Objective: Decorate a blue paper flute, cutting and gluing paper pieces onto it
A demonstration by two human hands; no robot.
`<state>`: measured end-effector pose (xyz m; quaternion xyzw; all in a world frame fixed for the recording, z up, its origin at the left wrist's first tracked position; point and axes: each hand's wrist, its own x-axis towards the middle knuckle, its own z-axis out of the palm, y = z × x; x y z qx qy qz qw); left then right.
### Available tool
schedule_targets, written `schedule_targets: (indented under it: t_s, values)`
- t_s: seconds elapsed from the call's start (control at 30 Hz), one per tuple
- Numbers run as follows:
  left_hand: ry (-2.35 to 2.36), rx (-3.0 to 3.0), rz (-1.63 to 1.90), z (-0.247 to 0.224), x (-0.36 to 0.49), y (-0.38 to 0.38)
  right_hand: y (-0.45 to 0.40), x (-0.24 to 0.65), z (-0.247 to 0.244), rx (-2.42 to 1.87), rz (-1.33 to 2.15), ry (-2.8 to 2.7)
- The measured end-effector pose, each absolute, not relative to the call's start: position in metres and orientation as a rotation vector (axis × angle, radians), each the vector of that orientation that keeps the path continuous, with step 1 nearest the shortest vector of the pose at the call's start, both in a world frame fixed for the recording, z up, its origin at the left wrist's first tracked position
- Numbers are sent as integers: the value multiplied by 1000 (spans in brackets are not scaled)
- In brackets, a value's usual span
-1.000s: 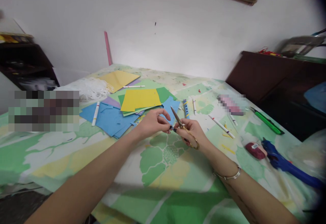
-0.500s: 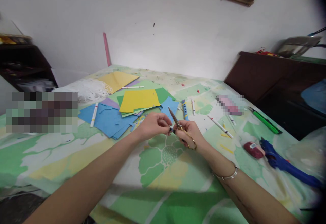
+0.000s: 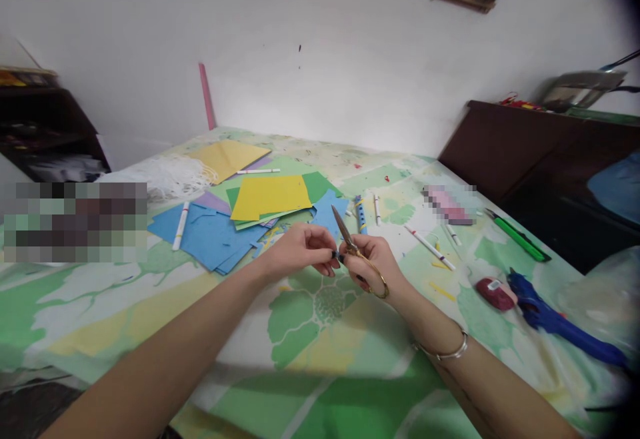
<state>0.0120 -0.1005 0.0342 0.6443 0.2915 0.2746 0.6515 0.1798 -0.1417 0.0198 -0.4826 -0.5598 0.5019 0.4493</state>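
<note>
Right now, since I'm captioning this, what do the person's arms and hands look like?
Both forearms are bare, without sleeves in view. Dark nails show on the left hand and right hand; a thin silvery bangle circles the right forearm.

Gold-handled scissors (image 3: pixel 351 246), tilted, apparently closed

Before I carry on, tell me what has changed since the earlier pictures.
The left hand has curled its raised index finger down toward the thumb, near the fingertips of the right hand. The view has turned slightly, so everything sits a little further left. I see nothing newly grasped or released.

Unchanged: the right hand's hold on the scissors, the yellow sheet and the green cutter.
</note>
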Motion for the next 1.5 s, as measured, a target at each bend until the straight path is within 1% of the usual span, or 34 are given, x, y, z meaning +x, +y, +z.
schedule_targets:
  t_s: [0.13,0.3,0.4,0.53,0.7,0.93,1.5]
  values:
    - [696,1471,663,36,15,-103,-142,178,21,-1196,1244,-1378]
    - [799,1344,942,44,8,-103,-147,184,25,-1133,1238,-1479]
    - [769,1210,1054,53,-2,-103,-152,187,30,-1163,1230,-1621]
    - [722,1124,1015,63,-11,-107,-155,188,34,-1205,1246,-1759]
    - [744,1159,964,69,-15,-111,-154,189,31,-1234,1233,-1841]
    - [745,1282,984,66,-16,-111,-155,189,32,-1238,1228,-1828]
    - [746,1304,1003,63,-15,-110,-152,187,31,-1305,1178,-1803]
